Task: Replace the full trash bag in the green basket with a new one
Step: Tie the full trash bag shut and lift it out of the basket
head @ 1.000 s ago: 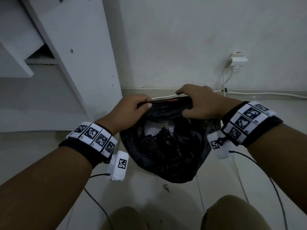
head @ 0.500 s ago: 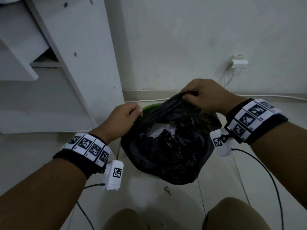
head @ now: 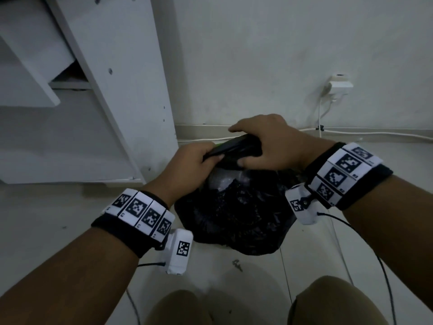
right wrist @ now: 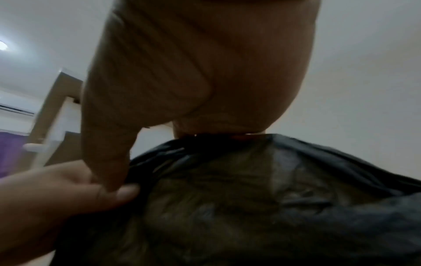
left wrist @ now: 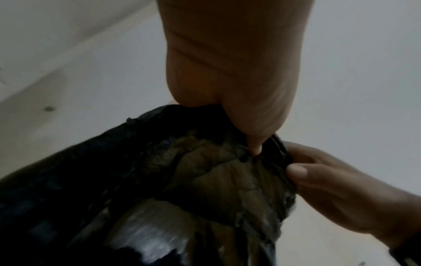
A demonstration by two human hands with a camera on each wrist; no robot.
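A full black trash bag (head: 236, 214) bulges on the floor in front of my knees, with pale rubbish showing through its thin plastic. Both hands bunch its top together. My left hand (head: 196, 160) grips the gathered rim from the left, and my right hand (head: 264, 141) grips it from the right and above, thumb underneath. A sliver of the green basket (head: 218, 145) peeks out between the hands; the rest is hidden by the bag. In the left wrist view the bag (left wrist: 159, 189) hangs below my left hand (left wrist: 239, 100), with my right hand (left wrist: 323, 185) beside it. In the right wrist view my right hand (right wrist: 182, 93) clamps the bag (right wrist: 250, 207).
A white cabinet (head: 112, 90) stands at the left. The white wall is close behind the bag, with a wall socket (head: 339, 84) and a white cable (head: 375, 133) along the skirting. Black wrist-camera leads (head: 365, 242) trail over the floor tiles. My knees (head: 328, 303) are at the bottom edge.
The hands have come together, closing the bag's mouth that was held wide half a second ago. The rubbish inside is now covered and most of the green basket rim is hidden.
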